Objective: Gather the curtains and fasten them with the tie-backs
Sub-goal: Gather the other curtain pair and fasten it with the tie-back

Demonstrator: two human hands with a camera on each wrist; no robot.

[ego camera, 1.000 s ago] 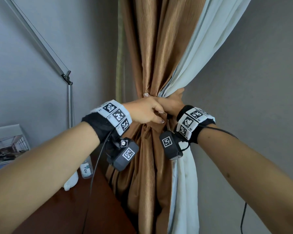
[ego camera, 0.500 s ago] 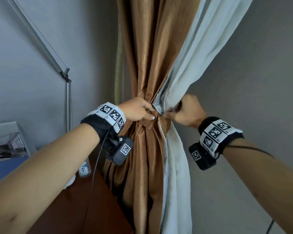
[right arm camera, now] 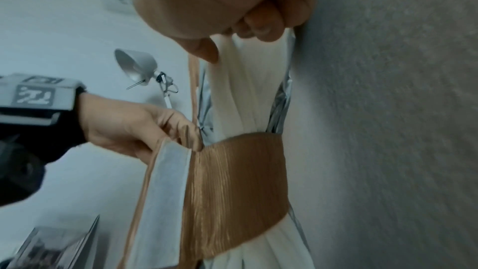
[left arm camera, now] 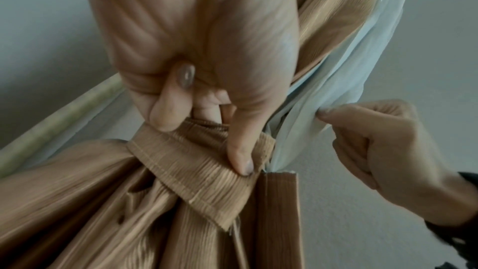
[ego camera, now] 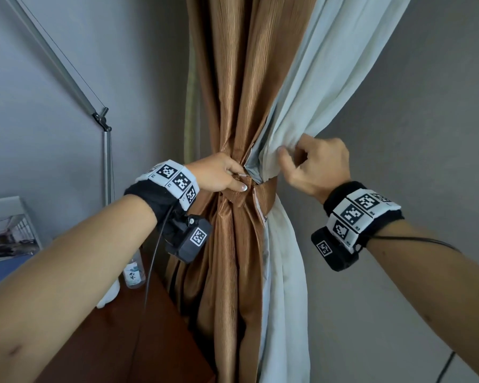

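The tie-back (ego camera: pixel 264 190), a ribbed brown band, is wrapped round the waist of 2 gathered curtains: the brown curtain (ego camera: pixel 233 92) on the left and the pale lining curtain (ego camera: pixel 315 78) on the right, both hanging against the grey wall (ego camera: pixel 426 134). The right wrist view shows the band passing across the pale folds, with one end standing loose and its white backing turned outward.

The left hand (ego camera: pixel 219 176) sits at the front of the bundle where the band's ends meet; its fingers are curled and its thumb and fingertips pinch the overlapping end of the tie-back. The right hand (ego camera: pixel 318 168), just right of the bundle and a little above the band, has its fingers curled and pinches a fold of the pale lining curtain, drawing it outward.

The gathering looks done and the fastening looks partly made, with the drape above the band being tidied. The next move probably calls for the left hand to hold the ends firm while the right hand lets go of the fold and helps to close the loose end.

To the left stand a lamp arm (ego camera: pixel 67 76), a small bottle (ego camera: pixel 134 273) and a wooden desk (ego camera: pixel 136 341).
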